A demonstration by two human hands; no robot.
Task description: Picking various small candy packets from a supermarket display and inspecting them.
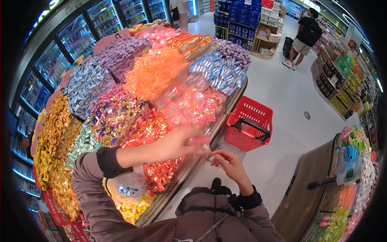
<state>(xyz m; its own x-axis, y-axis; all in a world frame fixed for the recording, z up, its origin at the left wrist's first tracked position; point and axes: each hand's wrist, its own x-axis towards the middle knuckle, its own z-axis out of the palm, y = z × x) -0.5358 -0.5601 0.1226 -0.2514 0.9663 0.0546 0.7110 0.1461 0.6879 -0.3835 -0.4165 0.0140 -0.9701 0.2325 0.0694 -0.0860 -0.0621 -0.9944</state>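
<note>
Head view, small wrapped-looking piece (203, 150): just right of and below frame centre, pale pink and clear, between the fingertips of both hands, near the display edge (165, 193).
Lie of piece: to the right of the left hand (175, 143), up and left of the right hand (229, 163).
Long axis: blurred; perhaps along the line from hand to hand, not certain.
Nearer hand: neither by much; apparently touching from both sides.
Left hand: extended from the lower left across the display; curled at the fingers and seemingly grasping the piece, but too smeared to tell the exact grip.
Right hand: raised from the lower right; thumb and forefinger brought together at the piece's near side, seemingly in a light pinch.
Under left forearm: red-wrapped candy (157, 177), partly covered.
Beyond the hands: pink-wrapped candy (193, 105), above centre; orange-wrapped candy (155, 72) farther up.
Lower left of centre: clear plastic bag (131, 187) with blue and white print, just beside the left sleeve; contents hard to make out.
Right of centre: red basket (250, 121) on the floor, black handle, well clear of both hands.
Hidden: most of the piece, behind fingers; left palm, turned away.
Cut off: display at lower left, lost toward the dark fisheye rim.
</note>
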